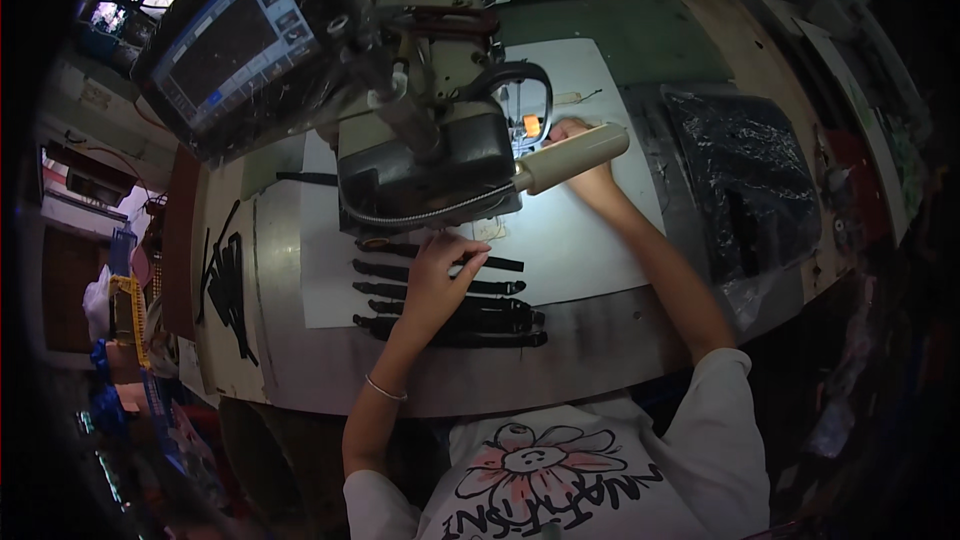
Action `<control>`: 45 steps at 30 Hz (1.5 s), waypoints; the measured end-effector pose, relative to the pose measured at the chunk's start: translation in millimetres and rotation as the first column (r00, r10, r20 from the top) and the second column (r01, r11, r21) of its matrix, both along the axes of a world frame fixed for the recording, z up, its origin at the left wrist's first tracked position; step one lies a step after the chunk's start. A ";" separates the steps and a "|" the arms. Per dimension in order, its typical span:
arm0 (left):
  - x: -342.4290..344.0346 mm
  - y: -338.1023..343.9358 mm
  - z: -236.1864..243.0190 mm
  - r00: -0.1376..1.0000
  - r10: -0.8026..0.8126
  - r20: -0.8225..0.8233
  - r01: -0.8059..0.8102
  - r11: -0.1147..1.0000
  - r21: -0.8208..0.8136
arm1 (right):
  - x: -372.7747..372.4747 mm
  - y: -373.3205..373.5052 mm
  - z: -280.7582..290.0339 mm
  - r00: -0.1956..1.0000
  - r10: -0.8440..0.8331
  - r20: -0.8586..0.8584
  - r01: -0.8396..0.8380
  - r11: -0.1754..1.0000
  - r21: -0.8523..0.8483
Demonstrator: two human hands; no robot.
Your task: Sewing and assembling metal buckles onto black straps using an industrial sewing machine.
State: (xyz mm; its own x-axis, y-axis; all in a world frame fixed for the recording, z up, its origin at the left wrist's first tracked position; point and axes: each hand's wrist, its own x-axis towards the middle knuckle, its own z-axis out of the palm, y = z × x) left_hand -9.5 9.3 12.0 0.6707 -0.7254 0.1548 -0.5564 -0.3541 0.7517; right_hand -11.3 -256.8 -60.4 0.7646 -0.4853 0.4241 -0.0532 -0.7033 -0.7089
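My left hand (pixel 450 265) is over several black straps (pixel 445 320) lying in rows on a white sheet (pixel 330 295); its fingers are curled, and what they hold, if anything, is hidden. A small pale piece (pixel 490 228) lies just beyond its fingertips. My right hand (pixel 572 140) reaches to the lit needle area of a sewing machine (pixel 425 165), beside an orange part (pixel 532 126). Its fingers are bent and partly behind a cream cylindrical work light (pixel 578 158), so what they grip is unclear.
A touchscreen (pixel 225 45) hangs at upper left of the machine. A dark plastic-wrapped bundle (pixel 740 170) is on the right of the metal worktable (pixel 620 330). A tangle of black strips (pixel 225 280) lies left. Yellow and blue crates (pixel 130 320) stand beyond the left edge.
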 end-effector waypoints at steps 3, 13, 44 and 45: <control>-1.0 4.5 -4.4 0.955 0.032 -0.296 -0.055 0.996 -0.069 | -36.9 25.2 30.7 0.990 0.108 -0.089 -0.098 0.989 0.107; -8.0 -12.4 2.4 0.667 -0.155 -0.728 0.118 0.988 -0.103 | -110.8 91.0 45.3 0.802 0.571 0.174 -0.477 0.788 -0.389; -3.0 -7.5 4.5 0.989 -0.113 -0.092 0.122 0.988 0.094 | -107.5 83.8 59.3 0.862 0.506 0.013 -0.249 0.403 0.881; -1.6 -7.7 -2.6 0.959 -0.142 0.246 0.126 0.989 0.081 | -106.9 80.5 60.0 0.868 0.496 -0.015 -0.235 0.438 0.868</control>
State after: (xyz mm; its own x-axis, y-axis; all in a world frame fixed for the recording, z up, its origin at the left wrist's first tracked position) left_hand -11.1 1.6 9.3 0.5125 -0.8199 0.2553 -0.7694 -0.3064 0.5605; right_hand -118.2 -176.2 -0.4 0.9632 -0.1510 -0.2225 -0.1911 0.1975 -0.9615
